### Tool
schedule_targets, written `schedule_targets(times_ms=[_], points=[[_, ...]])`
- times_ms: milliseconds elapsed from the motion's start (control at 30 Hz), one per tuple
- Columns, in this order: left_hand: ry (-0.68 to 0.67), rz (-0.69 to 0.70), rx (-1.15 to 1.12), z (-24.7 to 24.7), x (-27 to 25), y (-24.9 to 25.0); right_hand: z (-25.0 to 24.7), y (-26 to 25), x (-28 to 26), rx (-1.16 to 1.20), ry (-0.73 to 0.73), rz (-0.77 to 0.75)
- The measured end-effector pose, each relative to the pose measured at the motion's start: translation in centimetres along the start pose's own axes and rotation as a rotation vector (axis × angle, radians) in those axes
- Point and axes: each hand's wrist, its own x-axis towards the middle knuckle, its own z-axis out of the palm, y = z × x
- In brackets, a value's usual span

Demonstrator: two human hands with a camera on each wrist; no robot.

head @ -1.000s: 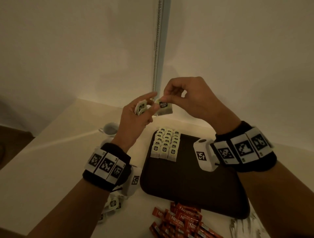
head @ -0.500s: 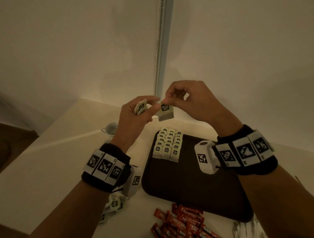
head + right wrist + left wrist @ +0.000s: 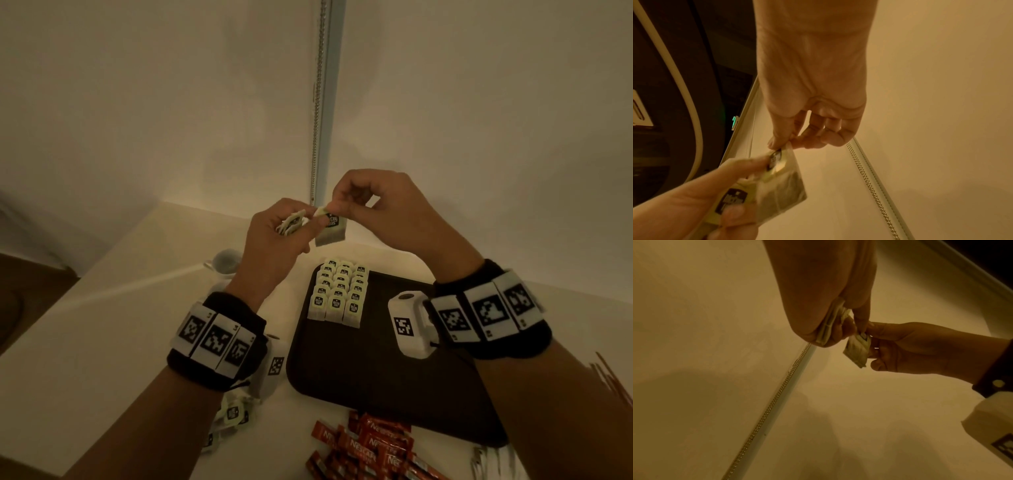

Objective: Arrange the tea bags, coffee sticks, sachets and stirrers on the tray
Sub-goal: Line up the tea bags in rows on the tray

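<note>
Both hands are raised above the far edge of the dark tray (image 3: 376, 377). My right hand (image 3: 363, 209) pinches the top corner of one tea bag (image 3: 330, 231) (image 3: 857, 350) (image 3: 785, 183), which hangs down. My left hand (image 3: 294, 226) grips a small stack of tea bags (image 3: 291, 222) (image 3: 827, 327) (image 3: 731, 201), and its fingertip touches the hanging bag. Three rows of tea bags (image 3: 339, 294) stand on the tray's far left corner. Red coffee sticks (image 3: 370, 448) lie in a heap in front of the tray.
A white cup (image 3: 226, 262) sits left of the tray. Loose tea bags (image 3: 229, 418) lie under my left forearm. Thin stirrers (image 3: 613, 380) lie at the right edge, pale sachets (image 3: 493, 462) at the bottom right. A wall with a bead chain (image 3: 318, 102) rises just behind.
The right hand has drawn the single tea bag slightly away from the stack in the left hand; it now hangs more freely. Both hands stay at about the same height.
</note>
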Motion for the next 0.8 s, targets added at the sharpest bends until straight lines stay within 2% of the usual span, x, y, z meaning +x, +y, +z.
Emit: schedule_targets(times_ms=[100, 267, 333, 500, 800], points=[[0.051, -0.050, -0.033, 0.0, 0.1, -0.1, 0.1, 0.0, -0.1, 0.008, 0.007, -0.001], [0.023, 0.027, -0.011, -0.1, -0.2, 0.2, 0.0, 0.0, -0.1, -0.001, 0.012, -0.017], [0.055, 0.052, 0.014, 0.0, -0.3, -0.1, 0.1, 0.0, -0.1, 0.001, 0.014, -0.020], [0.049, 0.018, -0.025, -0.2, -0.5, -0.3, 0.1, -0.1, -0.2, -0.013, 0.031, -0.014], [0.055, 0.080, 0.010, 0.2, -0.9, -0.8, 0.3, -0.1, 0.0, -0.051, 0.080, -0.020]])
